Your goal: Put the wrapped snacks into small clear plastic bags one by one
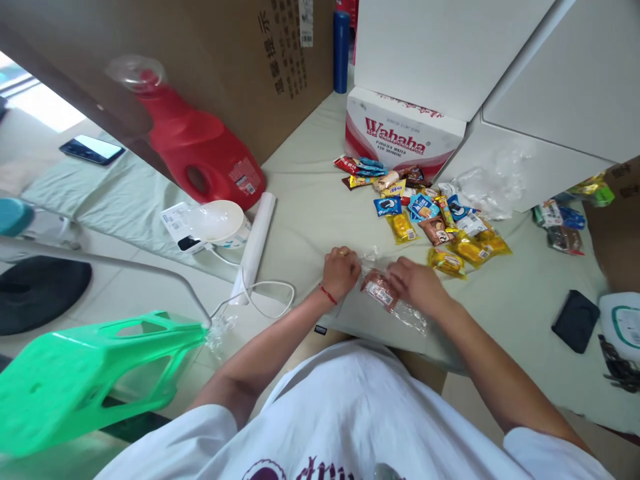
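In front of me at the table's near edge, a clear plastic bag (411, 317) lies with a brown snack packet (380, 291) inside or under it; a white label shows on the packet. My left hand (342, 272) is closed on the bag's left upper edge. At the other side, my right hand (411, 283) has its fingers curled against the bag by the packet, slightly blurred. Just beyond my hands is a pile of small wrapped snacks (424, 208), with yellow snack packets (447, 263) nearest my right hand.
A Wahaha carton (400, 137) stands behind the pile, with crumpled clear plastic (493, 183) beside it. To the left are a red detergent bottle (200, 147), a paper cup (227, 223), a white roll (255, 247) and a cable (270, 283). A black wallet-like object (575, 321) lies right.
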Demonstrator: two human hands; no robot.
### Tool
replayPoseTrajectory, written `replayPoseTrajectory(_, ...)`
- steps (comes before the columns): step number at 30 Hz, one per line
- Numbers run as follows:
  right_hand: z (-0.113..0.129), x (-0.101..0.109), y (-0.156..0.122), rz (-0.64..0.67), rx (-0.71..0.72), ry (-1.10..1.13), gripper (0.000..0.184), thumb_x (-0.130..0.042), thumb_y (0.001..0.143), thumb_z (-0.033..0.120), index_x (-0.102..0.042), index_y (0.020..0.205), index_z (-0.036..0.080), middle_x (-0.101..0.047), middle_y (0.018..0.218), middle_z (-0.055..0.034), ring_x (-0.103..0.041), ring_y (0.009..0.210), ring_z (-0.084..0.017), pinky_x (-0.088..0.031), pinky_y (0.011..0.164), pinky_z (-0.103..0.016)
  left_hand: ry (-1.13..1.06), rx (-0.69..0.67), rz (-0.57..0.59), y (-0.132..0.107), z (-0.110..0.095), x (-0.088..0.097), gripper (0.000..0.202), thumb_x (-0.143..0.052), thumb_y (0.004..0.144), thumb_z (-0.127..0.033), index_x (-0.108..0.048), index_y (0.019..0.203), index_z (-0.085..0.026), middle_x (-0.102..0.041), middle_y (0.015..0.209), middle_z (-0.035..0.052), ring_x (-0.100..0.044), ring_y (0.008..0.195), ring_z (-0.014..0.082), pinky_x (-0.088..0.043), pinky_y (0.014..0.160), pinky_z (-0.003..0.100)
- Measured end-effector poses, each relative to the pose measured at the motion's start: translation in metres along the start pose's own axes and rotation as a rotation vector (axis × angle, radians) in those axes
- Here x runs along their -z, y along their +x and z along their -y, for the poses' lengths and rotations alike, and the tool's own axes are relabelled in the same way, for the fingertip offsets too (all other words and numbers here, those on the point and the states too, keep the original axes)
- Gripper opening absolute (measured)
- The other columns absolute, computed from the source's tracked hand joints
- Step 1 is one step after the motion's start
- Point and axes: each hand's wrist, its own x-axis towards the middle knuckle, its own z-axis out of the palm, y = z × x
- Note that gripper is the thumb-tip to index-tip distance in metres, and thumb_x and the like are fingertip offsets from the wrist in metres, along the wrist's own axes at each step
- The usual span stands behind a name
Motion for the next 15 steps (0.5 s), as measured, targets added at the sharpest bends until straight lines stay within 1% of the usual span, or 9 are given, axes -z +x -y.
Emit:
replayPoseTrajectory(2,0.019,-0.019,-0.015,0.071,0.088,-0.042,0.037,-0.048,0.101,0.023,-0.068,0.132,0.025,-0.069,0.114,-0.0108,-0.065,0.094,-0.023,-0.048,0.077,-0.031,-0.010,0.004,0.004,0.001,0.000,0.002,0.015,-0.056,0.093,-0.026,-0.063,0.081,-0.020,-0.067,0.092,0.0109,-0.060,0.099,0.0292,-0.046,0.089,0.044)
replayPoseTrajectory(4,0.032,-0.037,-0.023,0.068,0.131,-0.052,0.050,-0.048,0.099,0.015,-0.058,0.147,0.026,-0.066,0.126,-0.0122,-0.065,0.107,-0.024,-0.050,0.086,-0.032,-0.062,0.049,0.011,0.003,0.002,0.007,0.015,-0.056,0.093,-0.028,-0.062,0.082,-0.020,-0.067,0.084,0.0087,-0.062,0.091,0.0274,-0.046,0.086,0.041)
replayPoseTrajectory(5,0.035,-0.043,-0.026,0.051,0.120,-0.055,0.053,-0.048,0.099,0.015,-0.055,0.150,0.027,-0.065,0.128,-0.0129,-0.064,0.110,-0.025,-0.050,0.088,-0.032,-0.108,0.087,0.019,0.004,0.003,0.011,0.014,-0.057,0.092,-0.029,-0.062,0.081,-0.021,-0.066,0.079,0.0071,-0.062,0.087,0.0263,-0.046,0.083,0.039)
replayPoseTrajectory(8,0.042,-0.051,-0.025,0.018,0.057,-0.082,0.050,-0.055,0.100,0.025,-0.055,0.151,0.028,-0.064,0.121,-0.0144,-0.063,0.106,-0.027,-0.052,0.088,-0.036,-0.359,0.230,0.068,0.007,0.005,0.023,0.013,-0.059,0.087,-0.025,-0.059,0.075,-0.021,-0.063,0.069,0.0031,-0.062,0.073,0.0214,-0.045,0.071,0.033)
replayPoseTrajectory(10,0.045,-0.053,-0.021,0.001,0.027,-0.095,0.049,-0.060,0.099,0.028,-0.058,0.148,0.028,-0.063,0.118,-0.0152,-0.061,0.105,-0.029,-0.053,0.089,-0.040,-0.544,0.288,0.135,0.007,0.000,0.028,0.013,-0.056,0.085,-0.023,-0.057,0.072,-0.020,-0.062,0.063,0.0013,-0.059,0.063,0.0177,-0.044,0.062,0.029)
replayPoseTrajectory(12,0.048,-0.055,-0.018,-0.028,-0.001,-0.076,0.049,-0.061,0.097,0.025,-0.060,0.146,0.027,-0.062,0.117,-0.0162,-0.059,0.107,-0.031,-0.052,0.093,-0.044,-0.709,0.282,0.238,0.003,-0.009,0.029,0.016,-0.052,0.086,-0.025,-0.062,0.074,-0.019,-0.064,0.062,0.0011,-0.058,0.057,0.0158,-0.043,0.057,0.027)
replayPoseTrajectory(13,0.049,-0.057,-0.018,-0.048,-0.011,-0.051,0.049,-0.062,0.096,0.023,-0.061,0.144,0.025,-0.061,0.119,-0.0171,-0.057,0.110,-0.032,-0.052,0.096,-0.046,-0.774,0.270,0.284,-0.001,-0.015,0.029,0.020,-0.050,0.087,-0.027,-0.065,0.077,-0.018,-0.066,0.064,0.0018,-0.059,0.057,0.0157,-0.044,0.055,0.027)
replayPoseTrajectory(14,0.049,-0.058,-0.020,-0.072,-0.011,-0.014,0.049,-0.063,0.094,0.022,-0.062,0.143,0.023,-0.060,0.122,-0.0182,-0.055,0.113,-0.033,-0.051,0.099,-0.049,-0.822,0.253,0.316,-0.004,-0.022,0.027,0.024,-0.049,0.089,-0.029,-0.067,0.079,-0.018,-0.069,0.069,0.0027,-0.061,0.059,0.0162,-0.046,0.057,0.028)
replayPoseTrajectory(15,0.048,-0.059,-0.023,-0.095,0.004,0.037,0.049,-0.065,0.093,0.023,-0.063,0.142,0.021,-0.059,0.125,-0.0193,-0.053,0.117,-0.035,-0.049,0.102,-0.051,-0.822,0.225,0.325,-0.008,-0.028,0.024,0.028,-0.047,0.092,-0.031,-0.070,0.081,-0.019,-0.073,0.074,0.0035,-0.064,0.063,0.0171,-0.048,0.060,0.028)
